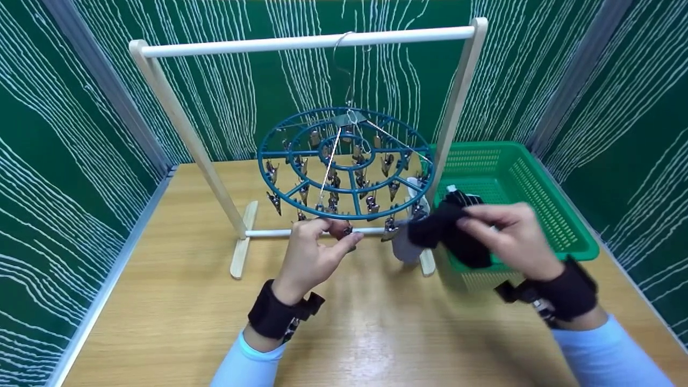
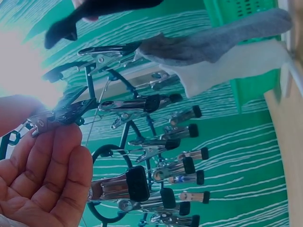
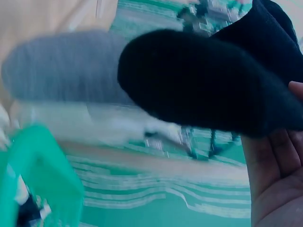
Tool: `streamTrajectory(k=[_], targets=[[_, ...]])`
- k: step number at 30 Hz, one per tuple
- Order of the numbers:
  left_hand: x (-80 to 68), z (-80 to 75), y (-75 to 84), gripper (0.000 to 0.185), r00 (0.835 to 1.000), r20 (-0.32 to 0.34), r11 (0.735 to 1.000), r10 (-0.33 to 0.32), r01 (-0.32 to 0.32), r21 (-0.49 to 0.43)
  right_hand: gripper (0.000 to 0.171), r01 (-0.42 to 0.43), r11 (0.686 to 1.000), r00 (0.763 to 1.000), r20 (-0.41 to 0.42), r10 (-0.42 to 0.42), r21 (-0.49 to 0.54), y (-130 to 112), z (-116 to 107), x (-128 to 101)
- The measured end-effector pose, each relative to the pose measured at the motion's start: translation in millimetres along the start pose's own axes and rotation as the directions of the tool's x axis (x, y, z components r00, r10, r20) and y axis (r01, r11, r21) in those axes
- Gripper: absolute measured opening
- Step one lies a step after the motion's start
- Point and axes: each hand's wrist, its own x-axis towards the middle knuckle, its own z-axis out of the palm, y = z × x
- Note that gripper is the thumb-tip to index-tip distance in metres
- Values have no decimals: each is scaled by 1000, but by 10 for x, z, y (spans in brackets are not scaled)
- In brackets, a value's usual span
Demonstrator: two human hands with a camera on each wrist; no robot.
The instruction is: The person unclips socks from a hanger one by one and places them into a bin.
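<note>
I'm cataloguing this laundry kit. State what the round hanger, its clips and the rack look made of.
Round hanger: seemingly moulded plastic, uniform blue, thin spokes. Clips: shiny metal, apparently steel, with black, probably rubber, tips; the left hand pinches one. Rack: pale uprights look like unfinished wood; the white crossbar's material can't be told.

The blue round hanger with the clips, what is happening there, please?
A person is working at the blue clip hanger, which hangs from a wooden rack on the table. The left hand pinches one clip at the hanger's front rim. The right hand holds a black sock beside the hanger, not yet in any clip. A grey sock and a white one hang from clips there. A green basket stands on the right.
</note>
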Motion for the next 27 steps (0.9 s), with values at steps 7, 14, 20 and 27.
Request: streamTrajectory(k=[7, 14, 20, 27], targets=[[-7, -8, -4, 18, 1000, -5, 1000, -15, 15, 12, 11, -197, 976, 975, -126, 186, -86, 83, -355, 224], [-22, -22, 22, 22, 999, -8, 999, -36, 36, 21, 17, -361, 900, 930, -160, 330, -245, 370, -611, 400], [-15, -33, 48, 24, 999, 0, 999, -48, 48, 6, 22, -376, 816, 926, -147, 348, -438, 551, -699, 543], [-5, -41, 36, 23, 997, 28, 998, -66, 67, -4, 28, -386, 716, 904, -83, 420, -582, 793, -650, 665]])
